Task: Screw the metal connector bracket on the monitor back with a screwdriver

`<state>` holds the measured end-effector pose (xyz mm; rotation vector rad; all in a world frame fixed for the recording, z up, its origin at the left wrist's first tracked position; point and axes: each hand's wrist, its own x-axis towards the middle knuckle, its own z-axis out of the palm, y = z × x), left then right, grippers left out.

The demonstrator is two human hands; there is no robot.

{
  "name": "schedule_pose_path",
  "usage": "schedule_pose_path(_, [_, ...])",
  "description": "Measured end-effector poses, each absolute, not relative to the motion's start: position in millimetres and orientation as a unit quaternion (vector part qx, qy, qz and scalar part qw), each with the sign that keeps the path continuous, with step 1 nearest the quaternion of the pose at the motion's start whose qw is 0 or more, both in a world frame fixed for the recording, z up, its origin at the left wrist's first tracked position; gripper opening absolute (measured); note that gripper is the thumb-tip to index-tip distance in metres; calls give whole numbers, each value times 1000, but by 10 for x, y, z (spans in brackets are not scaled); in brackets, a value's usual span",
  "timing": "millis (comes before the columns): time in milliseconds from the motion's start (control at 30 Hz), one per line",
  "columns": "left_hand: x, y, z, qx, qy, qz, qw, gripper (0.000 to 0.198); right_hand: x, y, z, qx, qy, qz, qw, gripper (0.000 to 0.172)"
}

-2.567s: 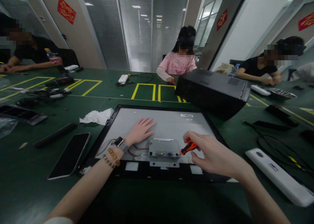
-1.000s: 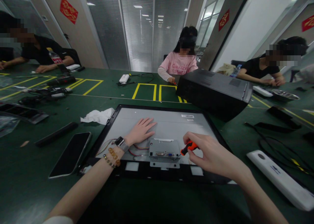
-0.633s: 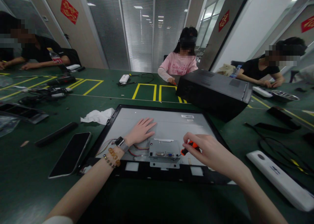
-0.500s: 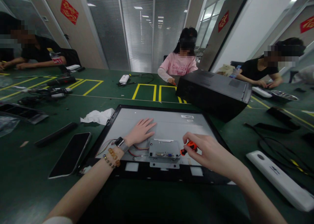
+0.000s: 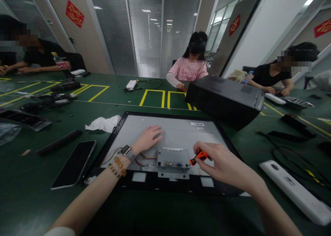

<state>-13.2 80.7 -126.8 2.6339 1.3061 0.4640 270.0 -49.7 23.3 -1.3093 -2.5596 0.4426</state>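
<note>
An opened monitor panel [image 5: 178, 130] lies face down on the table, its metal back showing inside a black frame. My left hand [image 5: 147, 138] rests flat on that metal with the fingers stretched out. My right hand [image 5: 219, 158] grips an orange and black screwdriver [image 5: 199, 157] by its handle. The screwdriver's tip points down-left at the right lower edge of a metal board housing [image 5: 172, 156] with video ports; whether it sits in a screw cannot be made out. Coloured wires [image 5: 147, 156] run from the housing's left side under my left wrist.
Left of the panel lie a phone [image 5: 74, 163], a black strip [image 5: 60, 142] and crumpled tissue [image 5: 103, 123]. A large black case [image 5: 224, 98] stands behind at right. A white device [image 5: 294, 191] and cables [image 5: 281, 153] lie at right. A co-worker in pink [image 5: 190, 68] sits opposite.
My right hand's fingers have shifted slightly around the screwdriver handle, which shows more of its orange. My left hand's fingers are drawn a little closer together. The view has tipped slightly.
</note>
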Motion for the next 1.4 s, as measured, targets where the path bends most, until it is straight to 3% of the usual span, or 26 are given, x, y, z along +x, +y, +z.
schedule_pose_path(233, [-146,823,-1269,881,432,179,73,32,2703,-497,250,-450,-867,149,152,1])
schedule_pose_path(533, [-143,804,-1311,894,422,147,39,37,2596,-466,87,-425,-861,192,201,5])
schedule_pose_path(1200, [-133,782,-1306,894,427,134,36,40,2417,-506,1,-407,-879,181,172,5])
schedule_pose_path(1400, [-132,787,-1310,895,424,133,33,40,2437,-554,49,-402,-886,166,159,14])
